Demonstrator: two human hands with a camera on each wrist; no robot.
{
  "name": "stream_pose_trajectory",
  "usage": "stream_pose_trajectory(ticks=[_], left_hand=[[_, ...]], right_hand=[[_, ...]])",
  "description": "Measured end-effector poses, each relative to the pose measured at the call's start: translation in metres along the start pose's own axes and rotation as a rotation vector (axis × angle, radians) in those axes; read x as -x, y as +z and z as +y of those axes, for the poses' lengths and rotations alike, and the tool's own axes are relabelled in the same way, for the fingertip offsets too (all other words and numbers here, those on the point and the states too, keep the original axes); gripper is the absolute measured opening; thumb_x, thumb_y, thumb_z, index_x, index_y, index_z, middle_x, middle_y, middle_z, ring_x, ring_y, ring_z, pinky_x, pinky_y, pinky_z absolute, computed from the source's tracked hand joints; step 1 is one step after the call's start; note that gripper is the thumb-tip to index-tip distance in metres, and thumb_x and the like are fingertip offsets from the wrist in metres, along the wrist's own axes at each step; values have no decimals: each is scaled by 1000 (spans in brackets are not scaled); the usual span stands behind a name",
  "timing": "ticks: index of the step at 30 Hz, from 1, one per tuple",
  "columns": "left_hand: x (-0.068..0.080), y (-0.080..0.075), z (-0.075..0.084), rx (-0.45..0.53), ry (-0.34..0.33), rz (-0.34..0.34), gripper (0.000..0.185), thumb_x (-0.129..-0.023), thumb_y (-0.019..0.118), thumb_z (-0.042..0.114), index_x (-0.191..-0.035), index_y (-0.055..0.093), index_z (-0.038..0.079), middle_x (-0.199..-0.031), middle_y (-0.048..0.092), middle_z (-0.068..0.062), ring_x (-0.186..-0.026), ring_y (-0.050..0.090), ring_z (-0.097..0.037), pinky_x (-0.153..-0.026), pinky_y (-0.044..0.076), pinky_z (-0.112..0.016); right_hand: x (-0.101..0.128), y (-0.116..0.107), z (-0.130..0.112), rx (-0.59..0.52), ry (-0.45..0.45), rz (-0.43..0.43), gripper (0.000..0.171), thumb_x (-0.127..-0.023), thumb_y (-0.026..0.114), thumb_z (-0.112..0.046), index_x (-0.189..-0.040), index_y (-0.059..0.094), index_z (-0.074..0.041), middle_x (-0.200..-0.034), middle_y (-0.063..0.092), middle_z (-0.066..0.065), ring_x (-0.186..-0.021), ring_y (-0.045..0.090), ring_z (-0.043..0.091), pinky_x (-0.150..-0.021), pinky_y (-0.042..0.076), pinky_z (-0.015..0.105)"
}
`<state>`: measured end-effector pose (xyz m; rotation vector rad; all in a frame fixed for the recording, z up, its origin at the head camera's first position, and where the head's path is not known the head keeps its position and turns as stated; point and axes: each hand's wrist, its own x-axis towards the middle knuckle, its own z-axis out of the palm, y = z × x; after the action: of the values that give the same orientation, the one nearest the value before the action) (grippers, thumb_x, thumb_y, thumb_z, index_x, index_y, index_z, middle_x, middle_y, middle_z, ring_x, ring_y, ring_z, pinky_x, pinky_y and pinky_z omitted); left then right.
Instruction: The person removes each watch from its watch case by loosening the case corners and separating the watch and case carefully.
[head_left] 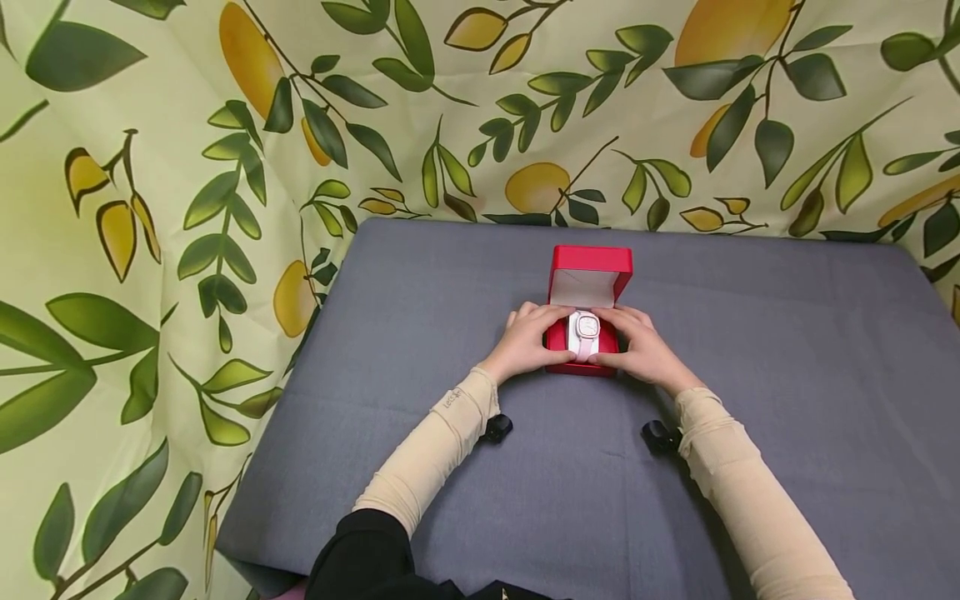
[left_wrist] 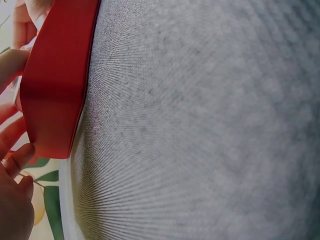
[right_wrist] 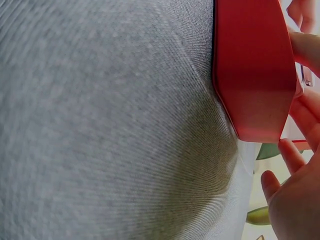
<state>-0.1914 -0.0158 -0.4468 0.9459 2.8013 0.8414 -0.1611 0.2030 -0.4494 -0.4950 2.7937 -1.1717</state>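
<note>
Grey table (head_left: pixel 750 375); red box (head_left: pixel 589 275), pink watch (head_left: pixel 586 332) between 2 hands

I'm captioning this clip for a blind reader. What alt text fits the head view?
Two hands, the left hand and right hand, rest on either side of an open red box holding a pink watch, on a grey table. A leaf-and-lemon cloth hangs behind.

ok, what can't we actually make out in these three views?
- Watch dial: too small in the head view.
- Red box interior: the left hand and right hand cover its base.
- Watch: barely shows in either wrist view; the box wall blocks it.
- Fingertips' grip on the watch: fingers are cut off at both wrist views' edges.
</note>
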Motion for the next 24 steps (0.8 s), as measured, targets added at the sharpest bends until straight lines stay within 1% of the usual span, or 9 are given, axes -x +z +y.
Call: stream_pose_trajectory(ticks=[10,15,19,22,24], left_hand=[[0,1,-1,10,15,21,67,-75,74,40,-134,49,21,-135,53,4,-113,42,-16,-87,32,-35],[-1,2,-2,21,40,55,65,-75,75,39,-133,51,21,-134,54,3,-112,42,-16,-87,32,-34],[-1,1,-2,35,59,82,65,-75,74,37,-133,50,21,-133,54,2,-115,42,-16,-87,31,-35],[0,0,-1,50,64,83,65,-76,74,37,-134,49,20,-134,53,2,-120,40,-17,-89,30,-37],[0,-1,-1,70,60,81,62,-79,72,35,-134,50,20,-134,53,1,-122,40,-18,-90,30,-37]], right_hand=[[2,0,2,-15,-65,43,71,-72,78,-14,-134,46,-3,-136,46,23,-130,28,39,-101,27,60],[2,0,3,-12,-94,76,72,-70,80,-12,-133,48,-4,-134,49,21,-127,33,37,-101,29,58],[2,-2,2,-18,-83,81,74,-70,80,-13,-136,46,-6,-136,48,20,-127,35,36,-100,30,59],[3,-4,0,-31,-59,68,78,-72,79,-13,-140,40,-7,-139,44,21,-128,35,37,-101,31,61],[4,-4,-1,-54,-43,66,82,-73,78,-14,-143,36,-8,-139,44,20,-129,35,38,-101,30,61]])
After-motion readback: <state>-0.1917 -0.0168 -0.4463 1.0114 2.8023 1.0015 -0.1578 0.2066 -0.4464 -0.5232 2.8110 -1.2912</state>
